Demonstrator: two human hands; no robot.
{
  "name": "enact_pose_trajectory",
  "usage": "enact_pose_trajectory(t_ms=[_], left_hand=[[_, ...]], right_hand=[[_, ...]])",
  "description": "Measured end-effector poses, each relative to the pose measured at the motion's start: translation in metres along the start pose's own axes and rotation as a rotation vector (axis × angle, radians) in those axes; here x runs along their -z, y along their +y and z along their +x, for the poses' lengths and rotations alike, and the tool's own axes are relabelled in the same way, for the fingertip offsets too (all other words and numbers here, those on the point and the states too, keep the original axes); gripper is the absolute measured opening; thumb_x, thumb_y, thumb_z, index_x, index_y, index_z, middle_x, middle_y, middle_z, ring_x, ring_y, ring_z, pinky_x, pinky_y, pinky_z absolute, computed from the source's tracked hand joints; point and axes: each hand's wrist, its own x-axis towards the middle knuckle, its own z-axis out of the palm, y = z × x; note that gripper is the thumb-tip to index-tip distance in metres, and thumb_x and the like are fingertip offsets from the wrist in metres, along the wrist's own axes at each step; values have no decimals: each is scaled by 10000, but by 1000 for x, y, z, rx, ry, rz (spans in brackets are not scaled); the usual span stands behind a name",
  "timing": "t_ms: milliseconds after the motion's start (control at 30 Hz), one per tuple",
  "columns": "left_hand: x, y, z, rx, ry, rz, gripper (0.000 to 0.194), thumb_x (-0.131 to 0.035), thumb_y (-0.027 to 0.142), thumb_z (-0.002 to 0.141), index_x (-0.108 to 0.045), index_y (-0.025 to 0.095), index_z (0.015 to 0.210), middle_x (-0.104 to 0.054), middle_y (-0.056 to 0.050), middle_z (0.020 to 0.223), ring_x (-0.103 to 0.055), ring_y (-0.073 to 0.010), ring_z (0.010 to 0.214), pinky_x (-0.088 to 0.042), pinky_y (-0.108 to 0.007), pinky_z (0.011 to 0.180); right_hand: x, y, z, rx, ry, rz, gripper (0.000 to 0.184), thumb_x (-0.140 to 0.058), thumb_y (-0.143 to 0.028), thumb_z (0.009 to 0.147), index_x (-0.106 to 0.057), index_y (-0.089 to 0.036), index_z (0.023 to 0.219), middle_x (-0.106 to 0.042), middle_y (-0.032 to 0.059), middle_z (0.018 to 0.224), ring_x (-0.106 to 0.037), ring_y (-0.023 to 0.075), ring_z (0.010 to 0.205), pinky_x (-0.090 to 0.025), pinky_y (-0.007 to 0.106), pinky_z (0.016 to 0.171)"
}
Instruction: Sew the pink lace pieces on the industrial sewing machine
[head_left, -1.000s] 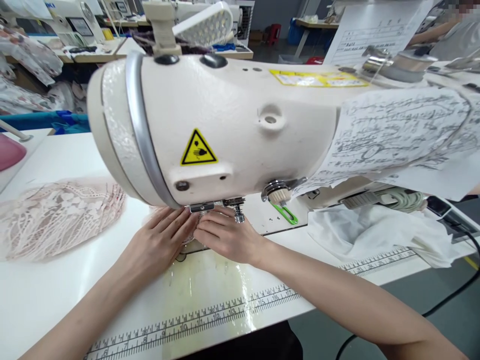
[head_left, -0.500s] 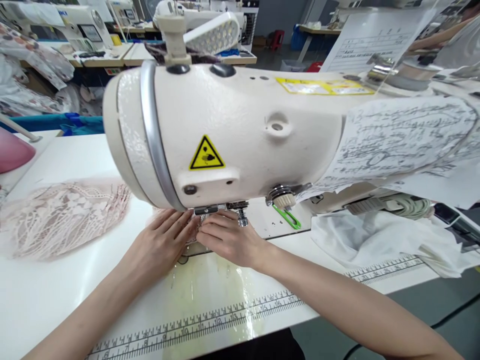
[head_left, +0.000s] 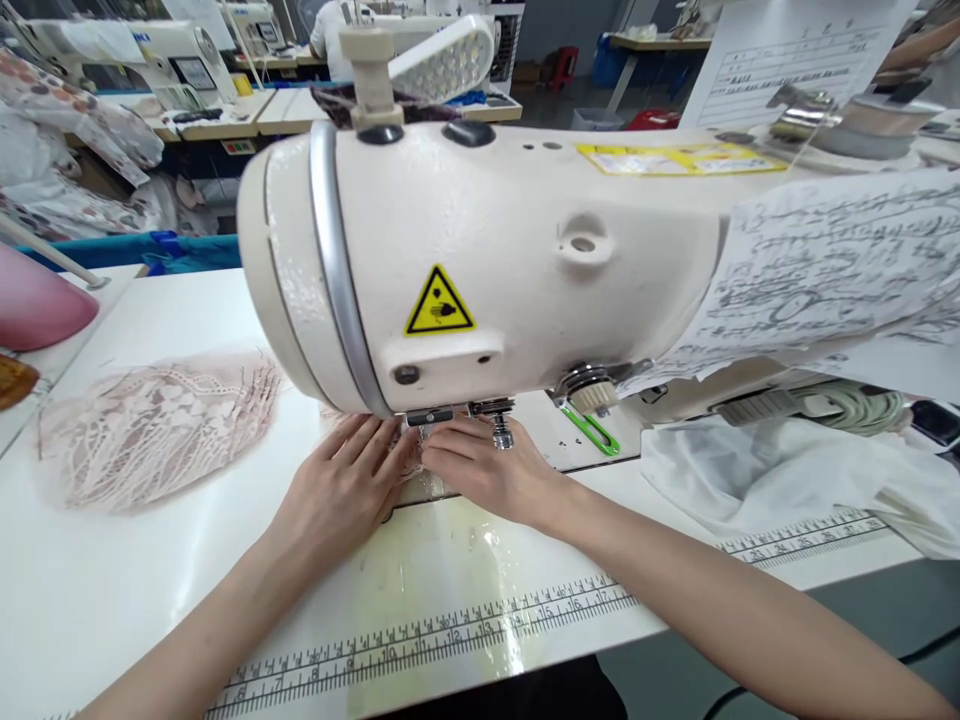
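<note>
Under the head of a white sewing machine, a pink lace piece lies on the machine bed, mostly covered by my hands. My left hand rests flat on it, fingers stretched out toward the needle area. My right hand has its fingers bent and pressed together at the lace's right side, close to my left fingertips. The machine head hides the needle and some of my fingertips. A second pink lace piece lies spread on the white table, left of my left hand.
Green thread snips lie on the bed right of my right hand. White cloth sits further right. A ruler strip runs along the table's front edge. A pink rounded object stands far left. Other sewing machines are behind.
The view has turned slightly left, so everything appears further right. Both hands stay on the lace beside the needle area, with little visible movement of their own.
</note>
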Motion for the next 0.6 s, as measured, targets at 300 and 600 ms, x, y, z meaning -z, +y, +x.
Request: enact_pose_trajectory(t_ms=[300, 600], left_hand=[[-2, 1, 2, 14, 31, 12, 342, -472, 279, 963, -620, 89, 1206, -700, -135, 1127, -678, -266, 985, -512, -447, 932], [-4, 3, 2, 55, 16, -44, 387, -521, 331, 940, -597, 102, 1242, -689, -147, 1140, -666, -272, 1002, -505, -448, 924]], right_hand=[[-1, 8, 3, 15, 34, -76, 205, -517, -17, 838, -598, -200, 798, -671, -63, 819, -487, 76, 577, -297, 263, 513], [-1, 17, 5, 1, 30, 60, 216, -470, -66, 892, -607, -181, 771, -679, -48, 788, -560, 71, 616, -346, 240, 535]])
